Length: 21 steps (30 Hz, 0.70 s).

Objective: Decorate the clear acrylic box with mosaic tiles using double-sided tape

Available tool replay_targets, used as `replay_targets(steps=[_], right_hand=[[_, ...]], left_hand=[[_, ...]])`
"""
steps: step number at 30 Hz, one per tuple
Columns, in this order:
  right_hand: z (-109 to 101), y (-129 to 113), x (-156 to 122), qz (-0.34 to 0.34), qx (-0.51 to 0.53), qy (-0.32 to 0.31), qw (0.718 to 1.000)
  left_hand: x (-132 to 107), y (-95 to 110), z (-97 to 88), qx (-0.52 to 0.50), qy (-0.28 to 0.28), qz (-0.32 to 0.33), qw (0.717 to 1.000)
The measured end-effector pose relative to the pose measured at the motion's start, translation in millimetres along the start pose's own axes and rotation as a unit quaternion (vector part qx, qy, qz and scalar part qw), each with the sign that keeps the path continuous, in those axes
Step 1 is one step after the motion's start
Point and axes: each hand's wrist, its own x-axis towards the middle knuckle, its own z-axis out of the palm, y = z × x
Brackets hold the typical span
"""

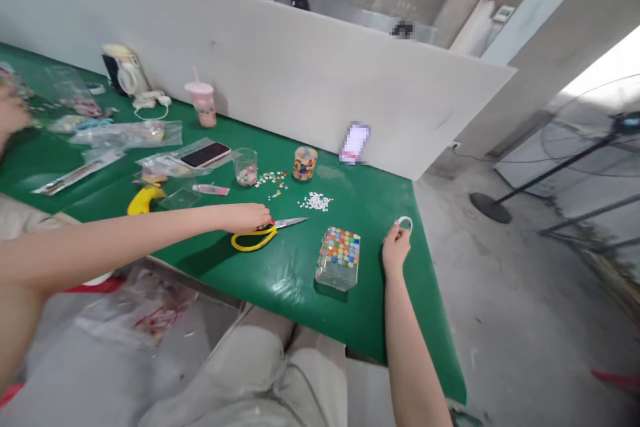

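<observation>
My left hand [246, 217] reaches across the table, its fingers closed at the upper handle of yellow-handled scissors [254, 239]. The scissor blades point right, shut or nearly so. At the table's right edge, my right hand [397, 250] grips a thin white ring [407, 221], perhaps a roll of tape. Between my hands sits a clear box [337, 273], its upper part covered with small coloured mosaic tiles. Behind it lies a pile of small white pieces [319, 201]. A round jar with coloured tiles [305, 164] stands farther back.
Coloured pieces [273, 179] lie beside a clear cup [246, 168]. Leftward are a phone [206, 155], plastic bags [135, 133], a yellow object [144, 200] and a pink tumbler [203, 105]. Another person's hand [13, 113] is at far left. A white partition [280, 67] bounds the table's back.
</observation>
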Motion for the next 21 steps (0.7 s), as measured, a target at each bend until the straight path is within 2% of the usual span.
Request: replay_targets(steps=[11, 18, 21], right_hand=[[0.0, 2.5, 1.2, -0.005, -0.014, 0.005, 1.000], [0.6, 3.3, 0.7, -0.017, -0.014, 0.008, 1.000], [0.1, 2.7, -0.4, -0.025, -0.008, 0.008, 1.000]], left_hand=[[-1.7, 11.8, -26.8, -0.074, -0.077, -0.085, 0.991], [-12.5, 12.7, -44.1, -0.118, -0.052, -0.154, 0.980], [-19.2, 12.5, -41.2, -0.117, -0.025, -0.201, 0.972]])
